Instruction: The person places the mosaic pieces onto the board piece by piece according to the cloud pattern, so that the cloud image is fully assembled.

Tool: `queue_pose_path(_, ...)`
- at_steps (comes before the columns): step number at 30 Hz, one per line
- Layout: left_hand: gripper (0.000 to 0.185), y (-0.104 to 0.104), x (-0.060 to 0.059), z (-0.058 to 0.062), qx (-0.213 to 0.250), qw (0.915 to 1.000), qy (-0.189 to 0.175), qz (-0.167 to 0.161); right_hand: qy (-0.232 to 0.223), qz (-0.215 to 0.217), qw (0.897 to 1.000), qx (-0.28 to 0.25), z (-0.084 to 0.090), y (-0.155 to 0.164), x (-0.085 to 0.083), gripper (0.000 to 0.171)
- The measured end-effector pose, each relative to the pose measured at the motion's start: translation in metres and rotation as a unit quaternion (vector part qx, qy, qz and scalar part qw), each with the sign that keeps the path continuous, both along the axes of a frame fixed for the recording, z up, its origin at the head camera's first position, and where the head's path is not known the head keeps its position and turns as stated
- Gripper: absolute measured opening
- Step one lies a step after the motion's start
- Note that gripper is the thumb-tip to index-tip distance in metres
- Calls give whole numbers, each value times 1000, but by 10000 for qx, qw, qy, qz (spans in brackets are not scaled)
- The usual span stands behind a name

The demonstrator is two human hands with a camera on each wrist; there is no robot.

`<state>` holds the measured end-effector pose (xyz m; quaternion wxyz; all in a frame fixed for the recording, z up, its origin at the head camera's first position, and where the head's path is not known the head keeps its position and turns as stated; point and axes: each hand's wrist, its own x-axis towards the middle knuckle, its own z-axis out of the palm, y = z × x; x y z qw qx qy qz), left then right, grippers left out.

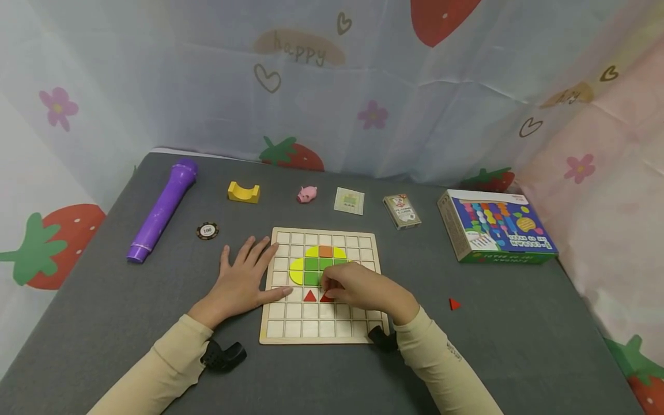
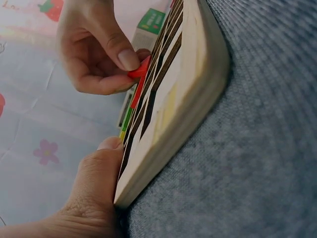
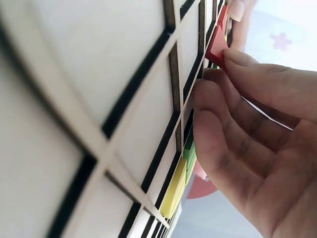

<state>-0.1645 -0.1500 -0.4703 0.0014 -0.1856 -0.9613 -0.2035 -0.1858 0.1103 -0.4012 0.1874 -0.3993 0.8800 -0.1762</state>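
Note:
A wooden grid board (image 1: pixel 275 331) lies on the dark table with green squares (image 1: pixel 312 278), yellow rounded pieces (image 1: pixel 296 271) and an orange square (image 1: pixel 325 251) set in its cells. One red triangle (image 1: pixel 310 296) sits in a cell below the green ones. My right hand (image 1: pixel 363 286) pinches a second red triangle (image 3: pixel 218 45) between thumb and fingers, right at the cell beside the first. My left hand (image 1: pixel 245 280) is spread flat at the board's left edge, its thumb (image 2: pixel 96 171) over the rim.
A loose red triangle (image 1: pixel 454 304) lies to the right. Behind the board are a poker chip (image 1: pixel 207 231), yellow block (image 1: pixel 244 193), pink pig (image 1: pixel 306 194), pattern card (image 1: pixel 349 201) and card box (image 1: pixel 402 211). A purple microphone (image 1: pixel 163 210) lies left, a game box (image 1: pixel 498 226) right.

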Motion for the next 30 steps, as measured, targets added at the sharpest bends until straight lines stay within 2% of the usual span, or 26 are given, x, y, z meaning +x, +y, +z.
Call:
queue_pose_path(8,93,1,0,1,-11,10000,-15,-11,102,-37,9999,32,-3,1,-1,5)
queue_pose_path(21,93,1,0,5,36,10000,2,-11,11,62,9998,175,-3,-1,0,5)
queue_pose_path(26,93,1,0,6,42,10000,-60,-10,4,-178,9998,44,5,8,1,10)
queue_pose_path(30,93,1,1,5,85,9999,-90,-23,200,-376,9991,-51,17,28,1,15)
